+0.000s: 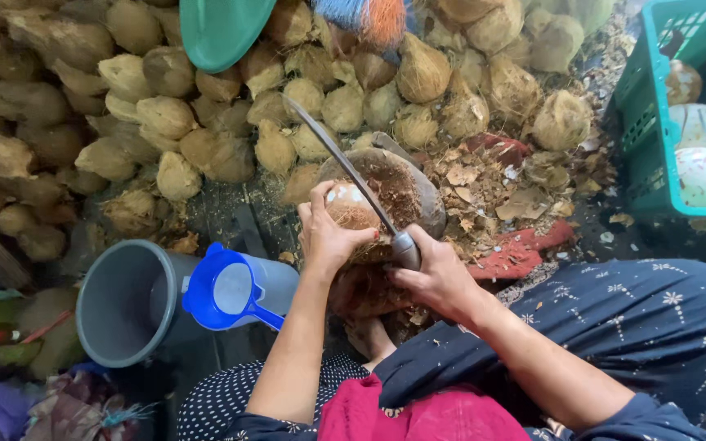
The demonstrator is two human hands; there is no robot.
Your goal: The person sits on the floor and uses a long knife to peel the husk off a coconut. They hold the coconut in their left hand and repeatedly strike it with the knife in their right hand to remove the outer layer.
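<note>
Clenching knife [345, 167] handle, right hand [439, 278]; blade points up-left; left hand [328, 237] grasping coconut [353, 208]

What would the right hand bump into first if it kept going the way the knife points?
Probably the coconut held by the left hand: the right hand points its knife up-left across it. Beyond lies the pile of husked coconuts.

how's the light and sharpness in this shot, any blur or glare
Head view: soft, even light with no hard shadows; the left hand on the coconut and the right hand gripping the knife are fairly sharp; a dull sheen runs along the blade but no strong glare; the heap of husked coconuts softens and bends toward the edges; the green crate is slightly washed out.
</note>
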